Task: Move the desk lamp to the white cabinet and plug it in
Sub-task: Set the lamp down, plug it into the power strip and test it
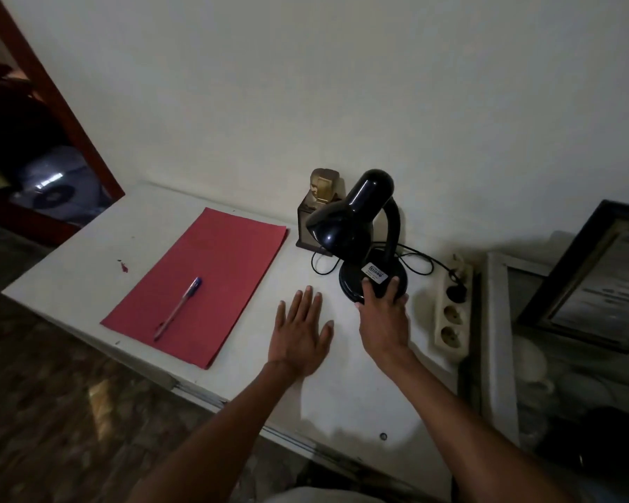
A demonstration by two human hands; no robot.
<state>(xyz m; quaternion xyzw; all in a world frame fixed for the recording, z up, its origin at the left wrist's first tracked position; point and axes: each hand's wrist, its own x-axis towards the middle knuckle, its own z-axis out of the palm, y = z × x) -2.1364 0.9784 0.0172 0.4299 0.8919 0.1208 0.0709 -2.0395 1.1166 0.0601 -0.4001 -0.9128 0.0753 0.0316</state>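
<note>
Two hands over white cabinet (88, 263). Right hand (384, 315) wraps fingers round base of black desk lamp (356, 226), far right on cabinet top. Left hand (300, 330) flat, fingers spread, just left of lamp. Black cord (420, 261) runs right to plug (455, 292) in power strip (453, 315). Pen (178, 308) lies on red folder (200, 285), left.

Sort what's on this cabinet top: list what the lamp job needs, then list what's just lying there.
For the job: black gooseneck desk lamp, held at its base by the right hand; its black cord; cream power strip with a black plug in it; white cabinet.

Lying about: red paper folder; clear pen on it; small gold bust.
</note>
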